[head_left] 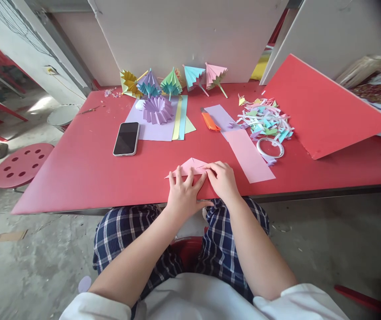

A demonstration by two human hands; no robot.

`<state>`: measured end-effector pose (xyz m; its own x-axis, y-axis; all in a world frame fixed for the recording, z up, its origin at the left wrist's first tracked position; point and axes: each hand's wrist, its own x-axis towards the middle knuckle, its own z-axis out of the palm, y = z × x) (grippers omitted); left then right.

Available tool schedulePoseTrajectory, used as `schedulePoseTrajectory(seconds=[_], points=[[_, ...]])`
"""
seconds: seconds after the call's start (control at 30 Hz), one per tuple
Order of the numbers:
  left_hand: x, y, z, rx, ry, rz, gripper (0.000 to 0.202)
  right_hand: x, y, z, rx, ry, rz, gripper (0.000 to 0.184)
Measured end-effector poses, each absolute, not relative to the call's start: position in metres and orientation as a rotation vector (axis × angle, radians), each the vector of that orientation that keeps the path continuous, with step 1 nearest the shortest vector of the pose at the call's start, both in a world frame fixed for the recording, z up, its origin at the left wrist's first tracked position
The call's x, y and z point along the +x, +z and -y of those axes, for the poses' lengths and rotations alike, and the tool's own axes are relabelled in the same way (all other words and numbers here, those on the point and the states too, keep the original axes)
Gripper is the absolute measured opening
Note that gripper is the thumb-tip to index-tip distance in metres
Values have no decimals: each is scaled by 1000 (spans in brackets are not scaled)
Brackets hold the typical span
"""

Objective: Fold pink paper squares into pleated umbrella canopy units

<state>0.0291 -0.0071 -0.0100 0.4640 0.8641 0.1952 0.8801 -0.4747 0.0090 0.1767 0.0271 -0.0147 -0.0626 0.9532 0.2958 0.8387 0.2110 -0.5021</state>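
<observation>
A pink sheet of paper folded into a triangle [190,166] lies at the near edge of the red table [87,169]. My left hand [184,191] rests flat on its left half, fingers spread apart. My right hand [222,178] presses down on its right half, fingertips bent onto a fold. Neither hand lifts the paper off the table.
A black phone [126,138], lilac sheets with a pleated lilac fan [158,109], an orange cutter [210,121], a pink paper strip [248,153], a tape ring [270,147] and paper scraps [265,119] lie beyond. Paper umbrellas [172,83] line the back. A red board [320,106] leans right; a red stool [19,165] stands left.
</observation>
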Motion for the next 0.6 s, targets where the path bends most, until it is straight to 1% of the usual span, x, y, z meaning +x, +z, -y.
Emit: schedulePoseTrajectory(seconds=[0.2, 0.37, 0.5, 0.6], points=[[16, -11, 7, -2689, -267, 1486, 92, 176, -16, -26, -1595, 201, 1919, 31], [15, -11, 6, -2691, -255, 1476, 91, 164, -18, -21, -1346, 184, 2158, 37], [16, -12, 6, -2691, -289, 1476, 91, 160, -24, -11, -1370, 144, 2331, 46], [13, -13, 5, -2702, -294, 1450, 85, 162, -25, -3, -1402, 112, 2419, 50]])
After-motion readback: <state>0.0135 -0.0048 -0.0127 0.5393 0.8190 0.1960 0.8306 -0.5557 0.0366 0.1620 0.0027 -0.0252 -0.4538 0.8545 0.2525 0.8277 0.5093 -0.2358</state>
